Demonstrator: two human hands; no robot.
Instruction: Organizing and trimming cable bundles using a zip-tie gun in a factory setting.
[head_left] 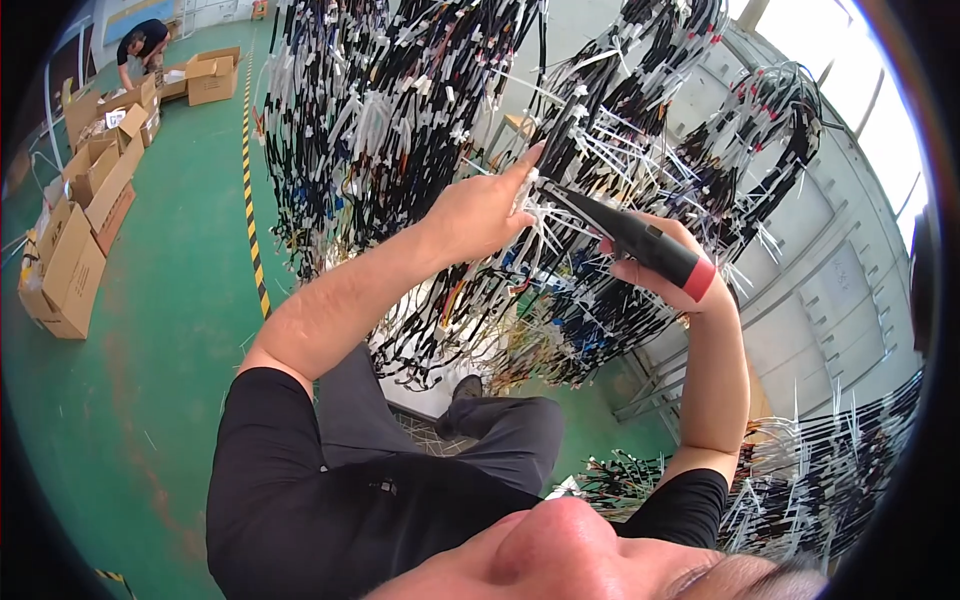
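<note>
My right hand (685, 236) is wrapped round a cable tie gun (648, 247), black with a red end cap. The gun's narrow nose points up and left, close to a white cable tie (533, 178) on a black wire harness (566, 135). My left hand (474, 216) grips the harness beside that nose, its index finger stretched along the bundle and its thumb below. The palm side of the left hand is hidden. White tie tails stick out in many directions around the gun's tip.
Thick bunches of hanging wire harnesses (385, 130) fill the space ahead, with another bunch (765, 130) at right. More harnesses (820, 470) lie low at right. Open cardboard boxes (75, 275) line the green floor (180, 240) at left, where another person (145, 45) bends over.
</note>
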